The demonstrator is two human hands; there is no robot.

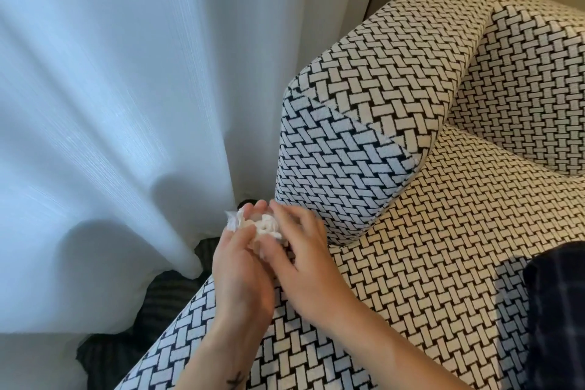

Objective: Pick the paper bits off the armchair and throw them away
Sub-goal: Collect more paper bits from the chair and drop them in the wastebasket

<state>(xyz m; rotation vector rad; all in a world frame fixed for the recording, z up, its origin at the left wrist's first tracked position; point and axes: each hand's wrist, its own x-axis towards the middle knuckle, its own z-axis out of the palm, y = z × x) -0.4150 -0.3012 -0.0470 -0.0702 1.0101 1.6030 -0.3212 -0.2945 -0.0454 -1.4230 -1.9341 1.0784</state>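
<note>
Cupped palm-up, the left hand (242, 258) carries a small wad of crumpled white paper bits (264, 226), its fingers curled loosely around the wad so that the grip is closed on the paper rather than pressed flat. Against this wad the right hand (300, 250) is laid from the right side, its fingertips (278, 209) resting on or just beside the paper; whether these fingers actually pinch a piece cannot be told, since the contact is blurred and partly hidden by the left thumb.

Both hands are held at the front corner of the armchair (443, 247), just below the near end of the armrest (364, 123) and just above the seat edge. A white curtain (110, 104) hangs to the left, and a strip of dark floor (164, 291) shows between it and the chair.

No loose bits can be made out on the visible seat or armrest — the busy woven pattern could hide small scraps, so this is a judgement only. The gathering step is judged to be near its end.

No bin is in view. The relation that matters is this: the wad lies inside the left hand, with no clear long axis, so the left hand is the nearer one for carrying it off — the right is free to press the bits together or to pick up strays.
</note>
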